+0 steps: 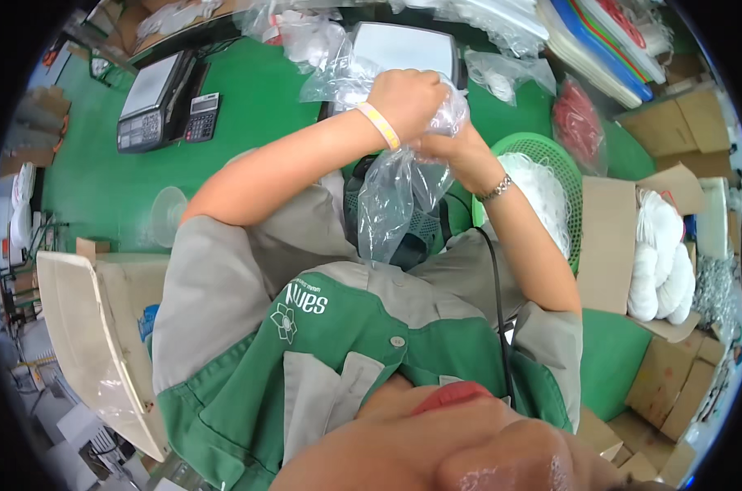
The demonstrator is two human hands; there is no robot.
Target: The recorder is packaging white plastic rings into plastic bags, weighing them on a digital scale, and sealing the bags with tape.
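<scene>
Head view: I see left hand and right hand both clenched on clear plastic bag, held up so it hangs open-side up. Green basket w/ white loops sits just beside, within reach.

the clear plastic bag sits in the upper middle of the frame, held up off the green counter. its top is bunched and crumpled where both hands close on it at about the same spot, one at its upper left and one at its upper right. from there the thin, glossy film hangs down loose and wrinkled, narrowing toward a lower corner near the centre of the frame. what it holds cannot be made out.
</scene>
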